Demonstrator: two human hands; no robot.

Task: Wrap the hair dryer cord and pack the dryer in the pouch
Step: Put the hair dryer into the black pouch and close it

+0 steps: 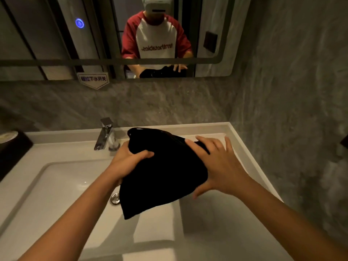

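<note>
Fingers (145, 154) of the left hand (128, 161) curl tight into the left side of the black pouch (162, 176), gripping its cloth just right of the tap (105, 134). That pouch hangs above the sink (56, 185), its lower corner covering part of the drain (115, 198). To the pouch's right, the right hand (220, 166) lies spread, fingers wide, pressed flat against the cloth. Whether the dryer is inside, I cannot tell.

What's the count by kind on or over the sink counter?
Hands: 2, left hand, right hand
Pouch: 1
Faucet: 1
Drain: 1
Dark box: 1
Total: 6
</note>
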